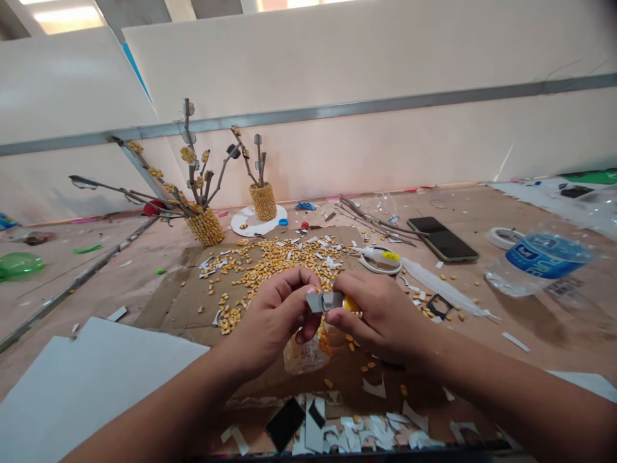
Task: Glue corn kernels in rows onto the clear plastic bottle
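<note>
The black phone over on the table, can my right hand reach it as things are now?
Likely yes: only low things, like the long white strip, lie between the right hand and the phone, its screen mostly uncovered. But that hand holds what looks like a cutter.

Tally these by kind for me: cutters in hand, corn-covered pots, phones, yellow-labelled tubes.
Cutter, in the right hand: 1
Corn-covered pots: 2
Phone: 1
Yellow-labelled tube: 1
Total: 5
</note>
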`<state>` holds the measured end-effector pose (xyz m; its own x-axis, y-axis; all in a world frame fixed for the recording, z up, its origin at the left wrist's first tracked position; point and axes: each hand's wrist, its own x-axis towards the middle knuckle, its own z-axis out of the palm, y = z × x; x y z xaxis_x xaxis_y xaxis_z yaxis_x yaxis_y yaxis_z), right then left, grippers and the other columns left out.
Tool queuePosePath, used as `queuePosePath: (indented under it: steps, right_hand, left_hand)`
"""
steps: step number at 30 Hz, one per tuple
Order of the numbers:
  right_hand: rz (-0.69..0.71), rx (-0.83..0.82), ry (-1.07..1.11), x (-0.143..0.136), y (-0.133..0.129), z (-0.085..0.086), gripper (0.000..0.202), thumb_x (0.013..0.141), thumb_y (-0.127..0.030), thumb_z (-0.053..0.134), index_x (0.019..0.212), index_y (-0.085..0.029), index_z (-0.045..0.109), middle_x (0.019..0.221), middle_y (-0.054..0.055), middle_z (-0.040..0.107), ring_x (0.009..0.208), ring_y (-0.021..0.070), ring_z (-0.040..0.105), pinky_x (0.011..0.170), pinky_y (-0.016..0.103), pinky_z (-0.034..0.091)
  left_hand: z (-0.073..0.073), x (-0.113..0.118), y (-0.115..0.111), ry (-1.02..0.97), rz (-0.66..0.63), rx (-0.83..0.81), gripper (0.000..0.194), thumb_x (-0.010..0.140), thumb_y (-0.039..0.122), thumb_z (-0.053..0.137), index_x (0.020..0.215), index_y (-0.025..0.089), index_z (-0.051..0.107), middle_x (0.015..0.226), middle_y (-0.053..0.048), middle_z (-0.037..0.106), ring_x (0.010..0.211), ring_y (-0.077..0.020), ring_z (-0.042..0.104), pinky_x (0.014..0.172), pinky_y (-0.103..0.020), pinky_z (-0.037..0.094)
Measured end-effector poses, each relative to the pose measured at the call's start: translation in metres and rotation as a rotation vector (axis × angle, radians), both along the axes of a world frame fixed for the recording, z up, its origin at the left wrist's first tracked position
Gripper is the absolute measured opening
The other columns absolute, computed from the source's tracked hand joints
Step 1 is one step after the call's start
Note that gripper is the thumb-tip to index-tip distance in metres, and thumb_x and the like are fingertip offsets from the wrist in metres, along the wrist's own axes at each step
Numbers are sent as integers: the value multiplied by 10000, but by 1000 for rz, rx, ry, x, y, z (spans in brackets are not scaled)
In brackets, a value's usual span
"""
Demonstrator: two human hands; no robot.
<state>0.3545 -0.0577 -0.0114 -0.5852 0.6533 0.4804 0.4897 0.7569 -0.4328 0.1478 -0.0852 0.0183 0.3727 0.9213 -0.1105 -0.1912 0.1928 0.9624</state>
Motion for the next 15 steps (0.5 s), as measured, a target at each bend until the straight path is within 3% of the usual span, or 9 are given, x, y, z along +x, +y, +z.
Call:
queuePosePath:
  steps: [5,11,15]
  right_hand:
    - [23,-22,17,-2,-2,-1,652,1100,-722,272,828,-201,554,719,18,598,635,160,533,601,291,265]
    - [23,72,65,-5,-7,3,613,1096,-706,341,795,-209,537,701,6,561,601,150,503,575,281,277]
    - [-110,52,197,-1,0,2,568,1097,-667,407,764,-219,513,656,-20,512,572,136,459,565,280,297]
  left_hand:
    - [-1,2,-3,-33,3,2,336,935,475,758,894,193,579,610,48,580,467,-57,434,450,-153,333]
    - [3,0,-8,-116,-46,13,337,941,448,785,882,172,601,634,64,531,467,-20,337,455,-126,283]
    - [8,-3,-10,-206,-86,29,318,922,404,814,851,164,619,651,74,491,466,-12,293,452,-130,263]
